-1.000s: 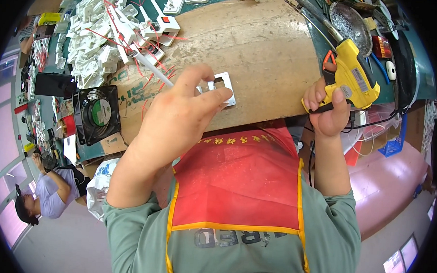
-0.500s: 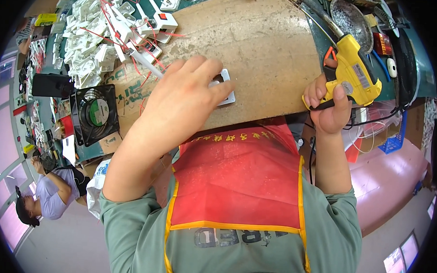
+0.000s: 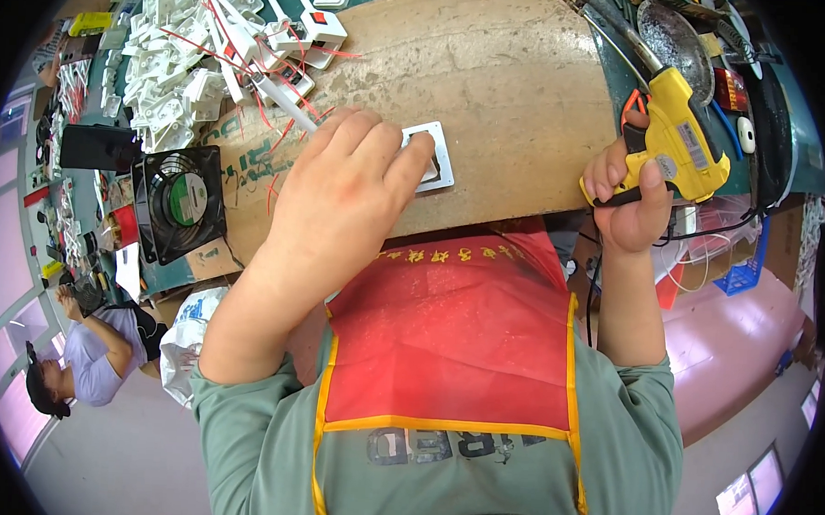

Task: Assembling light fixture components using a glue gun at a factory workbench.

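Note:
My left hand [image 3: 347, 186] is over the cardboard work surface, palm down and fingers curled. Its thumb side overlaps a white square plastic housing [image 3: 446, 162] with a dark middle. A white plastic handle [image 3: 286, 103] runs up to the curled fingertips, and whatever they pinch is hidden. Off to the right, my right hand [image 3: 632, 193] grips a yellow soldering gun [image 3: 685, 140] by its handle, with a finger at the trigger. The gun's metal tip points away toward the far edge.
A heap of white plastic housings [image 3: 176, 91] with red wires lies far left. Nearer stand a black fan [image 3: 180, 201] and a dark phone-like slab [image 3: 100, 147]. A round metal dish [image 3: 675, 48] is far right. Another person [image 3: 100, 354] works at the left.
My left hand has drawn back slightly to the left, so more of the white square housing shows. My right hand keeps the soldering gun in nearly the same place. The view has shifted slightly.

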The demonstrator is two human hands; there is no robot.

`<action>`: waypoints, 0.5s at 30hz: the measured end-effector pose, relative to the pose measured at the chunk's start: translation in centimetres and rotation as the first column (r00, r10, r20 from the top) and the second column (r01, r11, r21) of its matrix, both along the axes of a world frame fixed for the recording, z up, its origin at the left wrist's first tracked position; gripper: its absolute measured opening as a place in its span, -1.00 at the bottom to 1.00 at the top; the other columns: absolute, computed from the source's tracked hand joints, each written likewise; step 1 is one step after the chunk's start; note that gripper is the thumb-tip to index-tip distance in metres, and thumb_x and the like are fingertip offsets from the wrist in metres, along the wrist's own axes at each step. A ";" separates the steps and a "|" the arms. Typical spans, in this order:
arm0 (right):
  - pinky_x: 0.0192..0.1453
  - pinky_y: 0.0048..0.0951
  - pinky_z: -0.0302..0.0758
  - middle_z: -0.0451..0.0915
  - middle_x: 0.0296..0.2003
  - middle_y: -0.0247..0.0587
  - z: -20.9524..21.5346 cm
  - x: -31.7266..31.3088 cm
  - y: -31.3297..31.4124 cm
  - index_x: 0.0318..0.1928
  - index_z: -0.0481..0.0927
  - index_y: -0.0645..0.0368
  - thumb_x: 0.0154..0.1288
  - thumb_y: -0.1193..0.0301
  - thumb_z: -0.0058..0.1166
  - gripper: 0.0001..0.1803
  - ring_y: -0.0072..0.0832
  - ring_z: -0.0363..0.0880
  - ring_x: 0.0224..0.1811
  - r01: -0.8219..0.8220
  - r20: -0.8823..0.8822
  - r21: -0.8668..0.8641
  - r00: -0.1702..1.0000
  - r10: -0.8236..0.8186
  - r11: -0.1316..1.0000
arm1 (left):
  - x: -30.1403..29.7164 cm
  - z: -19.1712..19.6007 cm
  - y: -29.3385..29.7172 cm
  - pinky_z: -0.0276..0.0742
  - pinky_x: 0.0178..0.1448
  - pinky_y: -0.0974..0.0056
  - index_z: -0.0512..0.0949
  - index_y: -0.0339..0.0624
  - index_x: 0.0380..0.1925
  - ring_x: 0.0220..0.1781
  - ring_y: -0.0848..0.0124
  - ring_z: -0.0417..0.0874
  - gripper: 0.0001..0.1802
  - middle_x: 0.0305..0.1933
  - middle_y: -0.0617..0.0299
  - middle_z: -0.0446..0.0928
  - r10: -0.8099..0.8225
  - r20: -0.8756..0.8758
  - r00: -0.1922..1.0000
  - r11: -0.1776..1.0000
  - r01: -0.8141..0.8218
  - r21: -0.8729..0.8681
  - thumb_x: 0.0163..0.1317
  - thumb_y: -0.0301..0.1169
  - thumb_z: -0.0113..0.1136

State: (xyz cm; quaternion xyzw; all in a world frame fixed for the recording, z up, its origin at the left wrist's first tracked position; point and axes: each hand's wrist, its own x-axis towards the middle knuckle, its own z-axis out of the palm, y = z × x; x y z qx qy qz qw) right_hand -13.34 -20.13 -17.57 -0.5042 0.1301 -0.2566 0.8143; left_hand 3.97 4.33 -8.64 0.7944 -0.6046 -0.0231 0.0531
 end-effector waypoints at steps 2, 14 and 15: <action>-0.43 -0.49 0.28 0.38 -0.48 -0.37 0.0 0.1 0.0 0.31 0.30 0.24 0.40 0.04 0.06 -0.33 -0.60 0.29 -0.59 -0.001 0.006 0.001 1.000 0.001 1.000 | -0.1 0.0 0.0 0.47 0.23 0.06 0.53 -0.15 0.04 0.09 0.13 0.56 -0.40 -0.05 0.18 0.55 0.007 0.006 1.000 1.000 -0.007 0.002 -0.11 -0.43 0.44; -0.46 -0.42 0.35 0.38 -0.54 -0.31 0.2 0.2 0.1 0.24 0.37 0.32 0.31 0.16 0.13 -0.37 -0.54 0.31 -0.62 0.056 0.013 0.078 0.998 -0.057 0.995 | -0.1 0.0 0.3 0.38 0.42 0.00 0.51 -0.22 0.14 0.20 0.09 0.56 -0.43 0.05 0.08 0.60 0.019 -0.046 0.999 1.000 -0.019 -0.007 0.05 -0.47 0.34; -0.46 -0.42 0.35 0.38 -0.54 -0.31 0.2 0.2 0.1 0.24 0.37 0.32 0.31 0.16 0.13 -0.37 -0.54 0.31 -0.62 0.056 0.012 0.078 0.998 -0.057 0.995 | -0.1 -0.1 0.3 0.36 0.45 -0.01 0.51 -0.22 0.15 0.22 0.07 0.55 -0.44 0.08 0.07 0.60 0.024 -0.028 0.999 1.000 -0.023 0.012 0.08 -0.46 0.32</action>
